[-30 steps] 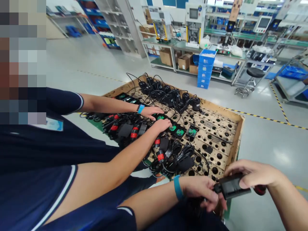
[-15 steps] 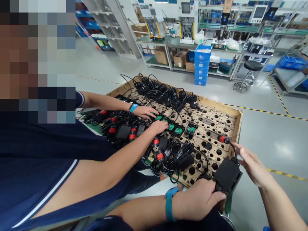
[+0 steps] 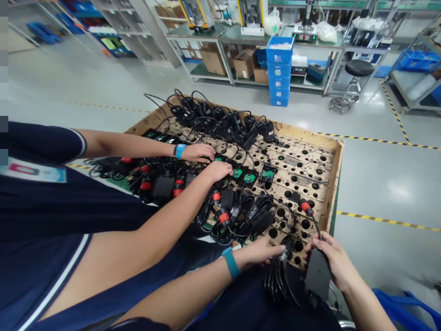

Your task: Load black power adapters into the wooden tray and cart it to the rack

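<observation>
My left hand [image 3: 260, 253] is closed at a coiled black cable [image 3: 278, 278], its thumb along the tied part of the coil; the other fingers are partly hidden. The coil hangs over the front edge of the crate. My right hand [image 3: 332, 259] grips a flat black box [image 3: 317, 275] at its upper end, where a cable comes out. That cable runs up to a black connector with a red ring [image 3: 305, 207], above the perforated board [image 3: 289, 161]. Left of my hands, coiled cables [image 3: 253, 204] with black boxes and red-ringed connectors lie in a row.
A co-worker's hands [image 3: 218, 171] are at a row of open black housings with green circuit boards [image 3: 250, 178]. Round black parts with cables [image 3: 220, 122] fill the far left. The wooden rim [image 3: 336, 184] borders the board. Behind stand blue bins [image 3: 279, 69] and a stool [image 3: 359, 68].
My left hand has left the box and moved left onto the coiled cable. My right hand has closed on the box, which now hangs lower. The view has shifted downward and right.
</observation>
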`<action>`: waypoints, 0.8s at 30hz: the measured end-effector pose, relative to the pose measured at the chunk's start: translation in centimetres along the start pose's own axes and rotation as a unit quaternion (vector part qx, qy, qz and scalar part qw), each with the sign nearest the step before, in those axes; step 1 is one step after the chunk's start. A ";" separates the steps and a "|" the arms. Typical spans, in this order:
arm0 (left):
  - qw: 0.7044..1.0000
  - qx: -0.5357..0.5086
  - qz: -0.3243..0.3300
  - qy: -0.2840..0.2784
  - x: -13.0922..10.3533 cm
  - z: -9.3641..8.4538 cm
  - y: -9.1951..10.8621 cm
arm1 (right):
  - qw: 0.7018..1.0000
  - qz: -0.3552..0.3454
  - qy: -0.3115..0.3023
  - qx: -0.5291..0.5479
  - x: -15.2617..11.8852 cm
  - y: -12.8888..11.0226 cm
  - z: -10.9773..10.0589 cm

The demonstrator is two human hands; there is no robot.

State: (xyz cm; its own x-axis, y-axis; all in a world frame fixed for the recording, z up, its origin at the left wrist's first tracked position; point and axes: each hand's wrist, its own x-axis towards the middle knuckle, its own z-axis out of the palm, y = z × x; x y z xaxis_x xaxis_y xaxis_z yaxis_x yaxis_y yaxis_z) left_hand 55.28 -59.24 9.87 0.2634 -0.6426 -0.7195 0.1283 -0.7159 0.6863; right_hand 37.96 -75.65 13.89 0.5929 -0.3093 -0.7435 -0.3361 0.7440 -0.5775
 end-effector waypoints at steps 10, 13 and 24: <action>0.975 -0.137 0.164 0.056 1.0 4.0 2.0 | 0.997 0.019 -0.068 -0.043 1.1 1.0 1.2; 0.950 0.003 0.266 0.167 0.6 3.7 3.0 | 0.990 -0.032 -0.131 -0.038 2.2 -0.6 1.6; 0.918 0.216 0.282 0.178 6.6 -3.9 5.9 | 0.998 -0.027 -0.013 -0.056 7.4 2.7 3.2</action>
State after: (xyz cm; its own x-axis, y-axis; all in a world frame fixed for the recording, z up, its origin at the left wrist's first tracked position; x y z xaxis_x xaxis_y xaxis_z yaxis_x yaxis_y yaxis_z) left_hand 61.54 -66.67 9.56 0.4772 -0.8693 -0.1287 -0.4951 -0.3869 0.7779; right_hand 43.79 -73.99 7.89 0.6309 -0.3309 -0.7018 -0.3820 0.6549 -0.6521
